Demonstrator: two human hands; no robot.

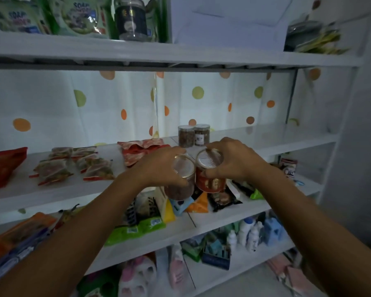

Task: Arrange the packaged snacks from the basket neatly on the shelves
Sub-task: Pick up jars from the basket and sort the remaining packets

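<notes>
My left hand (pixel 159 166) grips a clear jar of dark snacks (pixel 180 185) by its lid end. Beside it, my right hand (pixel 234 159) grips a jar with a red label (pixel 210 181) and a clear lid. Both jars are held side by side, touching, in front of the middle shelf (pixel 287 136). Two similar clear jars (pixel 193 136) stand upright at the back of that shelf, just beyond my hands. The basket is not in view.
Red packets (pixel 141 151), clear snack bags (pixel 73 166) and a red bag (pixel 2 166) lie on the middle shelf's left half. The shelf below carries green, orange and black packets (pixel 201 204). Soap pouches (pixel 77 16) and a dark jar (pixel 131 18) stand on top; bottles (pixel 248 232) are lowest.
</notes>
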